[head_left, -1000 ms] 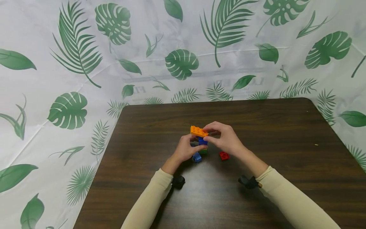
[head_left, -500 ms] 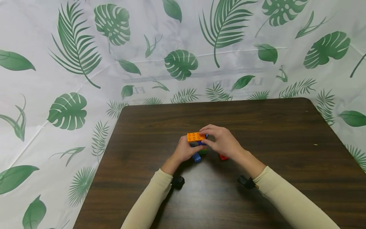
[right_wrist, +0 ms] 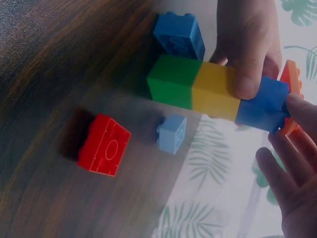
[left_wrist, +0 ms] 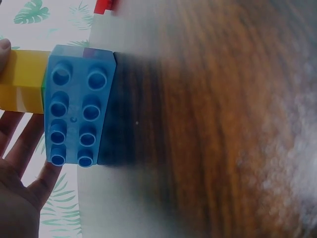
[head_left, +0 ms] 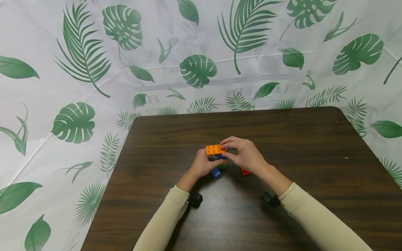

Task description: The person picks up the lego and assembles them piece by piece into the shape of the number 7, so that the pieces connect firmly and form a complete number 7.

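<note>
A tower of toy building bricks stands on the table, green brick (right_wrist: 171, 82) at the bottom, yellow brick (right_wrist: 215, 89) in the middle, dark blue brick (right_wrist: 262, 105) above. My left hand (head_left: 201, 164) grips this tower from the side, its thumb across the yellow and blue bricks. At the top, my right hand (head_left: 246, 153) pinches the right end of a flat orange brick (head_left: 213, 150), which juts out to the left with its studs up. In the right wrist view it appears against the blue brick's top; whether it is fully seated I cannot tell.
A loose blue brick (left_wrist: 74, 114) with several studs lies close beside the tower's base. A red brick (right_wrist: 105, 146) and a small light blue brick (right_wrist: 173, 134) lie on the brown table (head_left: 282, 139). A leaf-print cloth (head_left: 150, 42) hangs behind.
The orange brick has turned and come down from an angled pose to lie across the tower's top. The right hand moved slightly left and down with it; the left hand stayed nearly still.
</note>
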`<state>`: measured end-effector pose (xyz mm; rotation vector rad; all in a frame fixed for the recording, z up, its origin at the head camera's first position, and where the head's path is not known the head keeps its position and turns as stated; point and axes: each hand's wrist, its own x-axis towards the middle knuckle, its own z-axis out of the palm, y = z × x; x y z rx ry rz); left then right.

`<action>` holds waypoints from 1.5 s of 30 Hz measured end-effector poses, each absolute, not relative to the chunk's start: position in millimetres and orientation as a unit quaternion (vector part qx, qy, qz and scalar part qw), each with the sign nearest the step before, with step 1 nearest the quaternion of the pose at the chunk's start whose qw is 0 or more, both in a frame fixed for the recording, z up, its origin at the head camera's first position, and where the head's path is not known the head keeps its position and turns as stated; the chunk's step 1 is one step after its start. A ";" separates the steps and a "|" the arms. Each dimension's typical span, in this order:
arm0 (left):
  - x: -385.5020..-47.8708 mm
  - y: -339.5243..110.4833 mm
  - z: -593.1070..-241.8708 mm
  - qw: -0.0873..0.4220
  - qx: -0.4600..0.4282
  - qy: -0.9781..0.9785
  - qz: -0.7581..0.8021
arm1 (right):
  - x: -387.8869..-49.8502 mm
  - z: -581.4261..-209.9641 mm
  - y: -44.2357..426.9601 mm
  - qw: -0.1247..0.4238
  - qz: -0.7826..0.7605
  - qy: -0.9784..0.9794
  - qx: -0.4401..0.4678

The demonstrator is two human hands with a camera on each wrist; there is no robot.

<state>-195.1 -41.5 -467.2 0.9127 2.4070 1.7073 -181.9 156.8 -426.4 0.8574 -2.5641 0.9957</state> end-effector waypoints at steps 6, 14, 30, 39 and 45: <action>-193.8 -41.4 -466.3 0.023 0.297 0.781 0.549 | -182.0 -429.9 159.0 0.122 0.351 -0.883 0.285; -194.8 -41.2 -466.6 0.021 0.294 0.783 0.547 | -181.6 -429.6 158.3 0.130 0.346 -0.884 0.287; -200.8 -40.9 -478.2 0.024 0.291 0.788 0.542 | -183.3 -426.9 158.2 0.115 0.324 -0.894 0.288; -215.3 -40.8 -508.0 0.026 0.280 0.799 0.531 | -183.2 -426.3 158.7 0.111 0.308 -0.899 0.290; -216.2 -42.0 -508.0 0.019 0.285 0.802 0.525 | -183.6 -425.8 158.1 0.115 0.303 -0.898 0.297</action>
